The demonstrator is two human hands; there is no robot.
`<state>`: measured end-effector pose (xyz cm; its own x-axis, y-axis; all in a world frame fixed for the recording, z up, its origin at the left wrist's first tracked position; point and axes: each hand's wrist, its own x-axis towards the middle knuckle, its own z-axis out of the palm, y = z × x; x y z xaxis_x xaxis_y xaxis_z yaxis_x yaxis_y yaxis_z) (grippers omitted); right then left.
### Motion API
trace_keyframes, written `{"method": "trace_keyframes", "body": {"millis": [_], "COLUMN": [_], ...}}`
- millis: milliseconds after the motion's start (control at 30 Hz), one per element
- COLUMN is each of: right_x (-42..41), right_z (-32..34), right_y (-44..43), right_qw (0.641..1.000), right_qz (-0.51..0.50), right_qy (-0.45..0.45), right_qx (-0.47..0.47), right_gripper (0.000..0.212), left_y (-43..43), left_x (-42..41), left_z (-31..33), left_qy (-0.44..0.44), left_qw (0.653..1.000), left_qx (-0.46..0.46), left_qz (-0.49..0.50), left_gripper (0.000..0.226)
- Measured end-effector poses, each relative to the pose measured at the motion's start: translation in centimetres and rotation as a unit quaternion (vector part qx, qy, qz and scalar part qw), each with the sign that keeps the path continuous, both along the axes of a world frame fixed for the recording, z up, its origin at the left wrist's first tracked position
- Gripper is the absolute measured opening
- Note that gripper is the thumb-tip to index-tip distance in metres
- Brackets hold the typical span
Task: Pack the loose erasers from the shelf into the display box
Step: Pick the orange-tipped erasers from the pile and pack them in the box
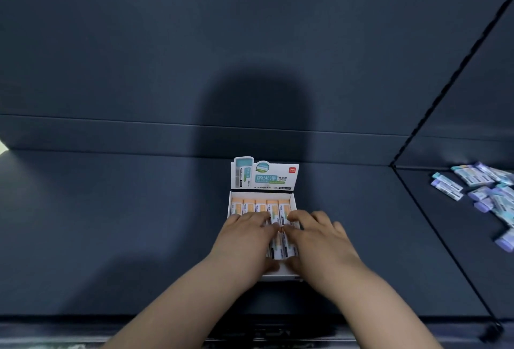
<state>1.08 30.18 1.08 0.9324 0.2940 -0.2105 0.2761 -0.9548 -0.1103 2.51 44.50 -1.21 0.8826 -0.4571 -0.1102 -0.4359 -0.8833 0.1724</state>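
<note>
A white display box (278, 275) with an upright printed lid flap (265, 174) stands on the dark shelf (139, 223). Inside it lie rows of orange-and-white erasers (261, 205). My left hand (244, 237) and my right hand (319, 237) lie side by side over the near rows, fingers stretched flat on the erasers and fingertips almost meeting in the middle. Both thumbs rest near the box's front wall. The hands hide most of the near erasers.
A heap of several loose purple and teal erasers (484, 190) lies on the adjoining shelf section at the right, beyond a dark divider seam (434, 223). The shelf's back wall (194, 42) rises behind the box. The shelf's front edge (83, 318) runs below my forearms.
</note>
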Motion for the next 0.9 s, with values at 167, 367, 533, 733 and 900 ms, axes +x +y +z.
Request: {"method": "trace_keyframes", "body": {"millis": [167, 367, 533, 733, 900], "right_x": [-0.4, -1.3, -1.8, -3.5, -5.5], "right_z": [0.1, 0.4, 0.8, 1.0, 1.5], "right_y": [-0.3, -2.7, -6.7, -14.8, -24.2], "right_qw": [0.999, 0.991, 0.987, 0.987, 0.985], "right_qz": [-0.003, -0.05, -0.081, -0.097, -0.114], "right_qy": [-0.03, -0.088, -0.099, -0.101, -0.102], "right_qx": [0.024, 0.082, 0.092, 0.082, 0.076], "right_gripper": [0.053, 0.056, 0.061, 0.064, 0.065], "left_y": [0.1, -0.7, -5.2, -13.0, -21.9], "left_x": [0.1, -0.2, -1.5, -2.6, -4.4], "left_z": [0.5, 2.3, 3.7, 2.7, 2.9], "left_qy": [-0.003, -0.053, -0.155, -0.157, -0.14], "left_qw": [1.0, 0.999, 0.985, 0.983, 0.986], "left_qx": [0.004, 0.002, -0.075, -0.09, -0.079], "left_qz": [-0.005, -0.002, -0.015, -0.039, -0.053], "left_gripper": [0.069, 0.061, 0.047, 0.053, 0.062]}}
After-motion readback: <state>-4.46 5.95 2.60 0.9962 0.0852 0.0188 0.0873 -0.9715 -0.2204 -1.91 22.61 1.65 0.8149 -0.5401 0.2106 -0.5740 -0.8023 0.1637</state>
